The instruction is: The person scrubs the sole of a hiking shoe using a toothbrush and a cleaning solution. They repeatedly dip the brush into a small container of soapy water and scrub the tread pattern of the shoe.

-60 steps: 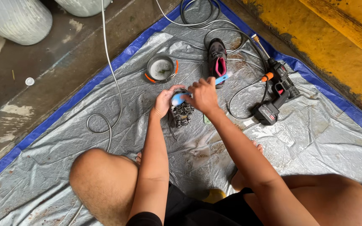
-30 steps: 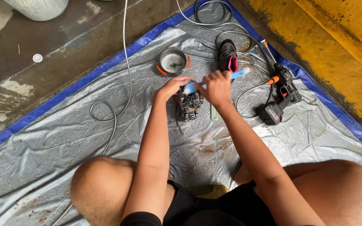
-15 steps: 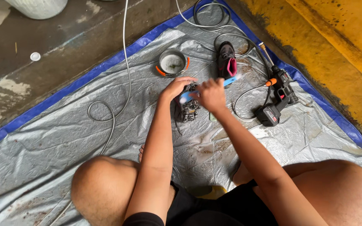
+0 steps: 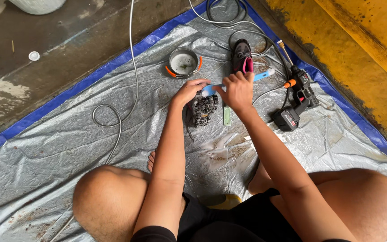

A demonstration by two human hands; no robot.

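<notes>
Looking down from the head: left hand [image 4: 191, 91] wrapped tight on the top of a muddy shoe [image 4: 201, 110], sole up, down on the grey tarp [image 4: 68, 157] between the knees. Right hand [image 4: 239, 89] closed around a blue brush [image 4: 263, 75], brush tip down at the sole, just by the left fingers. Second shoe [image 4: 242, 56] lying a little past the hands. Small pot [image 4: 183, 61] of water near it, on the left. Spray gun [image 4: 298, 96] off to the right, hose [image 4: 113, 121] looped on the left. Probably best to hold the shoe firm so it cannot wobble. Push the bristles deep into the grooves, with short strokes. Brush away from the left fingers so no mud gets flicked on them.
</notes>
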